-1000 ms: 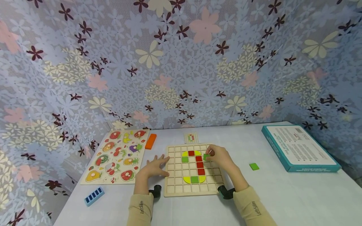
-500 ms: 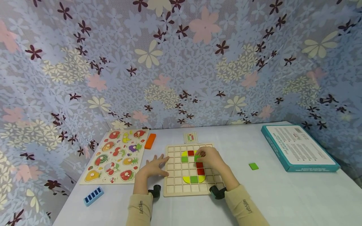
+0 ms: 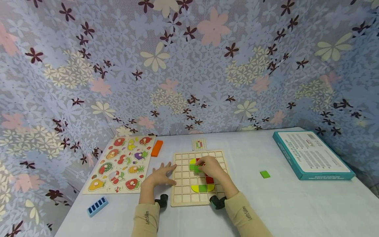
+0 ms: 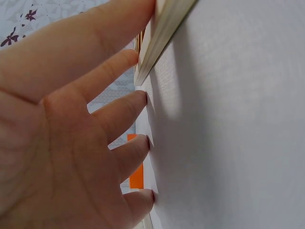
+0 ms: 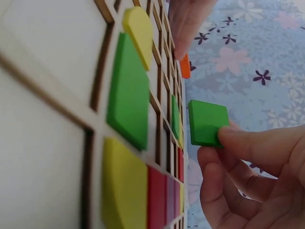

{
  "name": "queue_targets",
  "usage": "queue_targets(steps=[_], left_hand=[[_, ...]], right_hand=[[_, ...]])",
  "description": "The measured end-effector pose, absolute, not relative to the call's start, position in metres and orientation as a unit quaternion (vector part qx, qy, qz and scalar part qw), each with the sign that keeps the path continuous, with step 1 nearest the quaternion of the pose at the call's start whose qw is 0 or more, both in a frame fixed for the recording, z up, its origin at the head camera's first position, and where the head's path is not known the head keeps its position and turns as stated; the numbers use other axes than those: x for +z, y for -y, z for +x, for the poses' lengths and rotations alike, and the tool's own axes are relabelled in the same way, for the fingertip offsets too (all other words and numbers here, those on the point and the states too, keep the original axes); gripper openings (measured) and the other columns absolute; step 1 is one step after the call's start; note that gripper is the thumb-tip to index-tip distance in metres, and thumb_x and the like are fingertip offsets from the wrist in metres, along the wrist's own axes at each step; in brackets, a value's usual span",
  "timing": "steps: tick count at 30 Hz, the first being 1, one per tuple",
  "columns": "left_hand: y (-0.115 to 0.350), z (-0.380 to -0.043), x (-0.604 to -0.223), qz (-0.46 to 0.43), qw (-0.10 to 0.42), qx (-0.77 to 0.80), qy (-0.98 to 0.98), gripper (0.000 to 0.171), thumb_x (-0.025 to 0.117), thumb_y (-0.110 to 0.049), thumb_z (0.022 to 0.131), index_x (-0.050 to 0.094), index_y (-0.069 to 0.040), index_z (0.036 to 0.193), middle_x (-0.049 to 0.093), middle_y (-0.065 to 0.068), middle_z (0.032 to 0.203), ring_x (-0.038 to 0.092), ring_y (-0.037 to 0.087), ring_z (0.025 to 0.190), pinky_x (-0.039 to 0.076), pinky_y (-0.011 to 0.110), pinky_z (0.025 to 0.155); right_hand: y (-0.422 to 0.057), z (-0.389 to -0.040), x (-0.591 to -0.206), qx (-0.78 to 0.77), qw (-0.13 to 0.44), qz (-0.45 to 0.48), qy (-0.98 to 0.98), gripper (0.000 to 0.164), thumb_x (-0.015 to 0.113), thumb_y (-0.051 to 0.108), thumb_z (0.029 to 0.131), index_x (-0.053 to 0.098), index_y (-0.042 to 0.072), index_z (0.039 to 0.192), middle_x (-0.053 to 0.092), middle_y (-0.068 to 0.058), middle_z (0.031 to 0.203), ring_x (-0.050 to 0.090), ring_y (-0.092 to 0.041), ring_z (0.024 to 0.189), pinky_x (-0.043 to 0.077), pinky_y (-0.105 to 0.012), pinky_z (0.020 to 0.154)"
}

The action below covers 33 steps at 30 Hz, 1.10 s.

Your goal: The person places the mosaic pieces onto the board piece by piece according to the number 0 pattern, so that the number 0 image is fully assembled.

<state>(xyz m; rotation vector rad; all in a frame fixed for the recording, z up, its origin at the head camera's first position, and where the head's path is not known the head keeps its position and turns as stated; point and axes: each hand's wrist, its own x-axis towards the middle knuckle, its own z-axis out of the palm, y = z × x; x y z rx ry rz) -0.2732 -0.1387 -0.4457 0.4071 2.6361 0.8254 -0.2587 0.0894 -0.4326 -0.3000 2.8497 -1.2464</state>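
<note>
My right hand [image 3: 212, 167] pinches a square green tile [image 5: 208, 123] between thumb and fingers, raised over the wooden grid board [image 3: 181, 198]. In the head view this tile overlaps the cells beside another green tile [image 3: 191, 167] set in the upper part. Red tiles [image 3: 209, 180] stand in a column, partly covered by my right hand. Lower down, a green tile [image 3: 202, 188] lies between yellow rounded pieces [image 3: 194, 188]. My left hand [image 3: 161, 175] is spread at the board's left edge, thumb and index finger touching it, the other fingertips down on the white tablecloth.
A loose green tile [image 3: 265, 174] lies right of the board, short of a teal box [image 3: 314, 154]. Behind the board is a small pattern card [image 3: 199, 144]. To the left are a fruit puzzle board [image 3: 118, 164], an orange block [image 3: 157, 148] and a light blue slotted piece [image 3: 97, 206].
My right hand has carried the green tile leftward, from the board's right side past the red column to near the upper-left green tile. The left hand has stayed in place.
</note>
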Motion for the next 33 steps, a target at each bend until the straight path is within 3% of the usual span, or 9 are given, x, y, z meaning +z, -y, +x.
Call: queue_targets(steps=[6,21,30,33], left_hand=[[0.1389,-0.2721,-0.4461,0.148,0.169,0.293,-0.929,0.074,0.075,-0.020,0.073,0.043,-0.013,0.139,0.026,0.017,0.149,0.007,0.042,0.139,-0.004,0.065,0.106],[0.1395,-0.2736,-0.4473,0.148,0.169,0.290,-0.930,0.074,0.075,-0.021,0.073,0.043,-0.014,0.139,0.026,0.017,0.150,0.007,0.042,0.139,-0.004,0.065,0.106],[0.1397,-0.2740,-0.4479,0.150,0.168,0.292,-0.929,0.074,0.075,-0.021,0.073,0.043,-0.014,0.139,0.026,0.016,0.150,0.007,0.041,0.139,-0.004,0.065,0.106],[0.1400,-0.2738,-0.4473,0.150,0.168,0.291,-0.930,0.074,0.075,-0.021,0.073,0.043,-0.014,0.139,0.026,0.016,0.150,0.007,0.041,0.139,-0.004,0.065,0.106]], right_hand=[[-0.0841,-0.2609,-0.4399,-0.399,0.013,-0.114,-0.910,0.017,0.060,-0.004,0.081,0.070,0.006,0.090,0.062,-0.004,0.085,0.053,-0.016,0.074,0.046,-0.027,0.062],[-0.0792,-0.2660,-0.4421,-0.377,0.022,-0.133,-0.916,0.010,0.068,-0.002,0.078,0.066,0.007,0.079,0.061,0.002,0.075,0.054,-0.013,0.071,0.048,-0.028,0.065],[-0.0784,-0.2648,-0.4410,-0.343,0.030,-0.127,-0.930,0.012,0.069,0.000,0.078,0.073,0.008,0.086,0.069,-0.003,0.089,0.062,-0.025,0.091,0.051,-0.040,0.083],[-0.0787,-0.2634,-0.4404,-0.343,0.037,-0.125,-0.930,0.014,0.068,-0.001,0.078,0.073,0.007,0.088,0.069,-0.005,0.091,0.062,-0.025,0.090,0.052,-0.039,0.080]])
